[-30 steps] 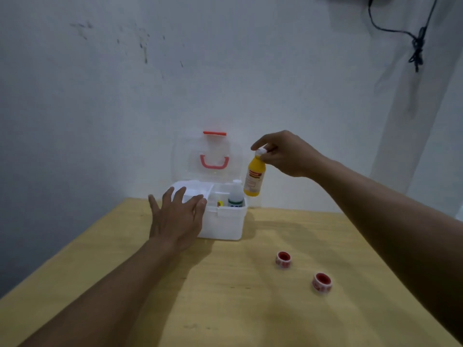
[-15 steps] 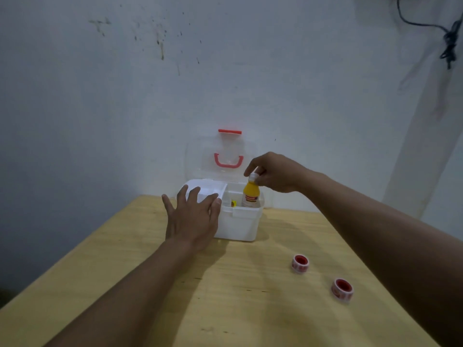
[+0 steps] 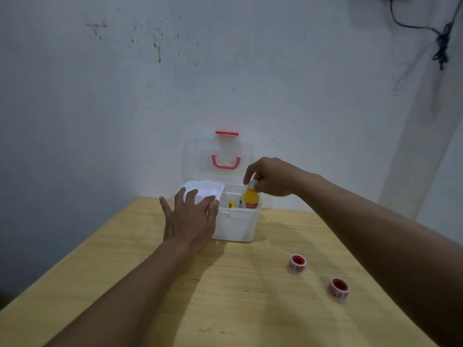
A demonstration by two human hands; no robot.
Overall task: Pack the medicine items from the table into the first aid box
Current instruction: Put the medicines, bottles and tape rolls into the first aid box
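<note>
A white first aid box [image 3: 238, 227] stands at the table's far edge, its clear lid [image 3: 198, 156] with a red handle raised against the wall. My left hand [image 3: 191, 221] lies spread over the box's left front corner, fingers on the inner tray [image 3: 203, 194]. My right hand [image 3: 269, 177] pinches the white cap of a yellow bottle [image 3: 250, 199] that stands in the box's right compartment, lower half hidden by the wall. Two red-and-white tape rolls [image 3: 297, 263] [image 3: 338, 289] lie on the table to the right.
The wooden table [image 3: 125, 271] ends at a white wall just behind the box. A small yellow item [image 3: 231, 204] shows inside the box. A black cable [image 3: 441, 43] hangs on the wall at upper right.
My right hand has carried the yellow bottle from above the box's right side down into the right compartment. My left hand stayed on the box.
</note>
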